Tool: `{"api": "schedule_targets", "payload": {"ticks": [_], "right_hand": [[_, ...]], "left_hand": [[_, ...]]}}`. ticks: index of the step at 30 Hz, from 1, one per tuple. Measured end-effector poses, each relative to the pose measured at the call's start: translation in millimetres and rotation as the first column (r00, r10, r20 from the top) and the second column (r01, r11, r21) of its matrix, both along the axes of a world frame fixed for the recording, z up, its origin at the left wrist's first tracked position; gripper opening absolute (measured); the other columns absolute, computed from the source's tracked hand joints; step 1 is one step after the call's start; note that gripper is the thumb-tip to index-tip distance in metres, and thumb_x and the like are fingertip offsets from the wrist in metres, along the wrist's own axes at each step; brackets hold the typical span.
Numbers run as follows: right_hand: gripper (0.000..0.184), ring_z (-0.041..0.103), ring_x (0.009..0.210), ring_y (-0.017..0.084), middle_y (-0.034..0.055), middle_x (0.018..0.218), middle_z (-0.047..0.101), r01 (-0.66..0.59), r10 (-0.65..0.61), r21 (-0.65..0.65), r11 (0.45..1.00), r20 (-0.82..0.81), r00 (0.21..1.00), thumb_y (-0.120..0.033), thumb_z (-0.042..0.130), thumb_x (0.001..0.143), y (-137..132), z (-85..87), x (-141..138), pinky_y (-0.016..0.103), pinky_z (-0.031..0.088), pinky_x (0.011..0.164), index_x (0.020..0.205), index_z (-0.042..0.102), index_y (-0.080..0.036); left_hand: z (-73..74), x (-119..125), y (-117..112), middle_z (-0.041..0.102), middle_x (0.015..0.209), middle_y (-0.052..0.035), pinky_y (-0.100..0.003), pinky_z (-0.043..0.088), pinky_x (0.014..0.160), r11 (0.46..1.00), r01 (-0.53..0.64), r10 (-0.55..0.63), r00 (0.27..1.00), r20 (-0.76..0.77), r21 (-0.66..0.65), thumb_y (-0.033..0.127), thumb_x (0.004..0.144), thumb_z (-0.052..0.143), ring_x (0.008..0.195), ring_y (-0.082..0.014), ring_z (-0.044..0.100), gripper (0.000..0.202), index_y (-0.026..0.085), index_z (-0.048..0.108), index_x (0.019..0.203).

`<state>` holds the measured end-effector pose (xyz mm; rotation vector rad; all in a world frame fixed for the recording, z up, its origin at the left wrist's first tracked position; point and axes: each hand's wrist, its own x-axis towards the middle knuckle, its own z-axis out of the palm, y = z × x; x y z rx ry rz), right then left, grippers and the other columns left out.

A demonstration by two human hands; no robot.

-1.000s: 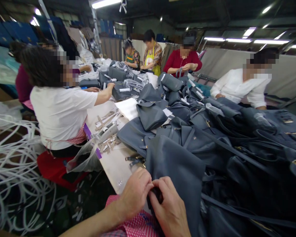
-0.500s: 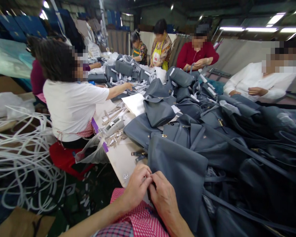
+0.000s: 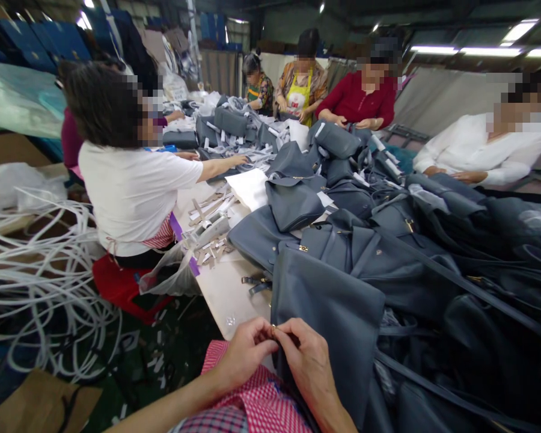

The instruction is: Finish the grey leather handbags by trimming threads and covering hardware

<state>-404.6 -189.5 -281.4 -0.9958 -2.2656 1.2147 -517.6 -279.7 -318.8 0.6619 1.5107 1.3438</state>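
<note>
My left hand (image 3: 249, 347) and my right hand (image 3: 307, 353) meet at the table's near edge, fingers pinched together. Between their fingertips a small gold-coloured metal piece (image 3: 274, 328) shows; its exact kind is too small to tell. A dark strap-like edge (image 3: 293, 385) runs down below my right hand toward my lap. Right behind the hands lies a dark grey-blue leather bag (image 3: 329, 307), its flat panel facing up. A short buckled strap (image 3: 258, 282) pokes out at that bag's left side.
Many similar bags (image 3: 295, 201) heap across the table (image 3: 220, 288). White paper (image 3: 247, 187) and offcuts (image 3: 213, 249) lie to the left. A co-worker in a white shirt (image 3: 135, 192) sits on a red stool (image 3: 117, 288); others work around the far side. White tubing (image 3: 40, 288) coils at left.
My fingers have shifted slightly, and the gold metal piece now shows between them. Across the table, the co-worker in red has lowered their hands onto the bags.
</note>
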Motion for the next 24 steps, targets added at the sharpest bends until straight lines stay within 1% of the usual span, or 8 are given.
{"api": "schedule_targets", "payload": {"ticks": [3, 6, 10, 13, 16, 19, 22, 24], "right_hand": [[0.024, 0.059, 0.063, 0.014, -0.0021, 0.066, 0.062, -0.008, 0.008, -0.008, 1.000, 0.009, 1.000, -0.023, 0.053, 0.089, 2, 0.2, 1, 0.022, 0.042, 0.061, 0.067, 0.061, -0.021], [0.024, 0.057, 0.060, 0.014, -0.0012, 0.066, 0.060, -0.036, 0.024, 0.188, 0.981, 0.070, 0.997, -0.021, 0.047, 0.091, 3, 0.4, 1, 0.022, 0.040, 0.058, 0.069, 0.057, -0.021], [0.027, 0.054, 0.057, 0.016, 0.0031, 0.069, 0.060, -0.177, 0.052, 0.573, 0.800, 0.227, 0.973, -0.012, 0.038, 0.089, -10, 7.7, -3, 0.026, 0.036, 0.054, 0.074, 0.058, -0.021], [0.024, 0.057, 0.061, 0.018, 0.0044, 0.073, 0.063, -0.395, 0.329, 0.542, 0.742, 0.219, 0.919, -0.010, 0.039, 0.085, -23, 21.8, -8, 0.027, 0.039, 0.056, 0.081, 0.060, -0.021], [0.023, 0.059, 0.063, 0.016, 0.0014, 0.073, 0.064, -0.423, 0.430, 0.285, 0.860, 0.042, 0.902, -0.020, 0.040, 0.090, -21, 40.0, -9, 0.024, 0.044, 0.059, 0.077, 0.058, -0.022], [0.035, 0.050, 0.051, 0.012, -0.0043, 0.055, 0.049, -0.080, 0.085, 0.084, 0.993, -0.049, 0.995, -0.033, 0.046, 0.093, 3, 56.0, 3, 0.021, 0.040, 0.049, 0.059, 0.047, -0.023], [0.044, 0.042, 0.043, 0.011, -0.0063, 0.048, 0.038, 0.102, -0.102, 0.193, 0.976, -0.013, 0.995, -0.044, 0.053, 0.089, 31, 64.7, 33, 0.022, 0.036, 0.043, 0.053, 0.040, -0.024], [0.036, 0.051, 0.047, 0.012, -0.0036, 0.055, 0.050, 0.074, -0.082, 0.315, 0.946, 0.012, 0.997, -0.043, 0.054, 0.089, 45, 64.1, 67, 0.022, 0.043, 0.048, 0.058, 0.051, -0.024]], "left_hand": [[0.2, 0, 4, 0.052, 0.066, 0.0038, -0.023, 0.036, 0.060, 1.000, 0.001, -0.002, 0.998, 0.062, 0.008, 0.023, 0.072, 0.065, 0.063, -0.0112, 0.045, 0.011, 0.015, 0.059, 0.074], [4.8, -1, 6, 0.050, 0.063, 0.0049, -0.023, 0.034, 0.058, 1.000, 0.025, -0.026, 0.996, 0.087, 0.011, 0.024, 0.071, 0.064, 0.059, -0.0102, 0.042, 0.011, 0.015, 0.058, 0.073], [14.1, 1, 8, 0.054, 0.067, 0.0029, -0.025, 0.039, 0.062, 0.999, 0.030, -0.034, 0.994, 0.107, 0.041, 0.029, 0.072, 0.065, 0.064, -0.0125, 0.047, 0.016, 0.016, 0.056, 0.074], [18.9, 2, 6, 0.053, 0.066, 0.0027, -0.026, 0.040, 0.064, 1.000, 0.010, -0.013, 0.994, 0.110, 0.029, 0.029, 0.070, 0.065, 0.067, -0.0137, 0.046, 0.017, 0.018, 0.053, 0.068], [20.3, 3, 4, 0.051, 0.065, 0.0035, -0.026, 0.039, 0.062, 0.999, 0.006, -0.011, 0.991, 0.135, 0.035, 0.030, 0.070, 0.065, 0.065, -0.0133, 0.045, 0.018, 0.018, 0.052, 0.069], [18.1, 5, 4, 0.050, 0.066, 0.0042, -0.025, 0.038, 0.060, 0.999, -0.007, -0.002, 0.984, 0.176, 0.052, 0.029, 0.071, 0.065, 0.062, -0.0117, 0.046, 0.018, 0.018, 0.052, 0.074], [15.4, 3, 4, 0.050, 0.067, 0.0043, -0.024, 0.037, 0.058, 0.999, -0.006, -0.002, 0.980, 0.199, 0.040, 0.024, 0.066, 0.063, 0.061, -0.0113, 0.047, 0.017, 0.018, 0.050, 0.076], [14.5, -2, 3, 0.049, 0.068, 0.0045, -0.024, 0.037, 0.059, 0.999, 0.006, -0.015, 0.980, 0.199, 0.043, 0.021, 0.064, 0.061, 0.063, -0.0115, 0.048, 0.017, 0.018, 0.049, 0.075]]}}
